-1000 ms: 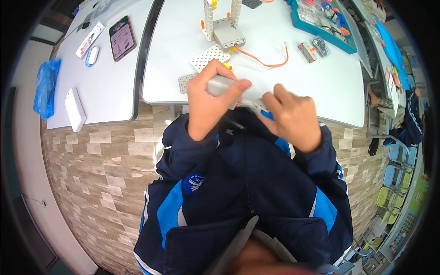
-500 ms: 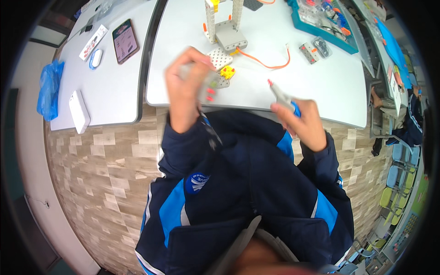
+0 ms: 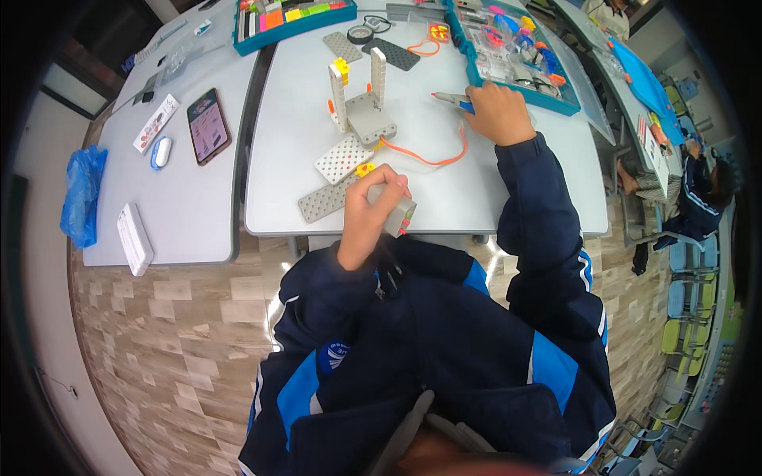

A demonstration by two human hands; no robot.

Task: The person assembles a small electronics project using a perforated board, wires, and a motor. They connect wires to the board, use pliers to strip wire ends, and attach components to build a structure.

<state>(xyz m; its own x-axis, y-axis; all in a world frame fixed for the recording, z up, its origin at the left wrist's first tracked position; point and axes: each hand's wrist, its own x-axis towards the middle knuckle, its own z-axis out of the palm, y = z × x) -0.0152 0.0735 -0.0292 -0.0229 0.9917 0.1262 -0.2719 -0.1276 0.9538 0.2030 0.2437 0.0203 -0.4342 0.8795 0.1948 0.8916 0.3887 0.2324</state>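
Note:
My left hand [image 3: 368, 216] is closed around a grey block [image 3: 404, 216] with red pegs on its lower end, just above the table's near edge. My right hand [image 3: 502, 113] grips blue-handled pliers [image 3: 454, 100] farther out over the table, beside a teal case; something small and red sits at their tip. Beyond my left hand lie a pale perforated plate [image 3: 344, 159], a grey perforated plate [image 3: 321, 205] and a yellow piece [image 3: 365, 169] that my fingers partly hide. A grey assembly [image 3: 371, 119] with two uprights stands behind them, with an orange cable [image 3: 432, 163] trailing right.
The teal parts case [image 3: 565, 105] is at the far right, and another teal box [image 3: 337, 16] at the far left. Dark plates [image 3: 390, 54] and a black ring [image 3: 359, 34] lie between. A phone [image 3: 209, 127] rests on the left table; a person [image 3: 698, 194] sits off right.
My right hand has reached away from me with the pliers, up to the teal case. My left hand keeps the block, now turned and steadier. The view has shifted, showing more of the far table.

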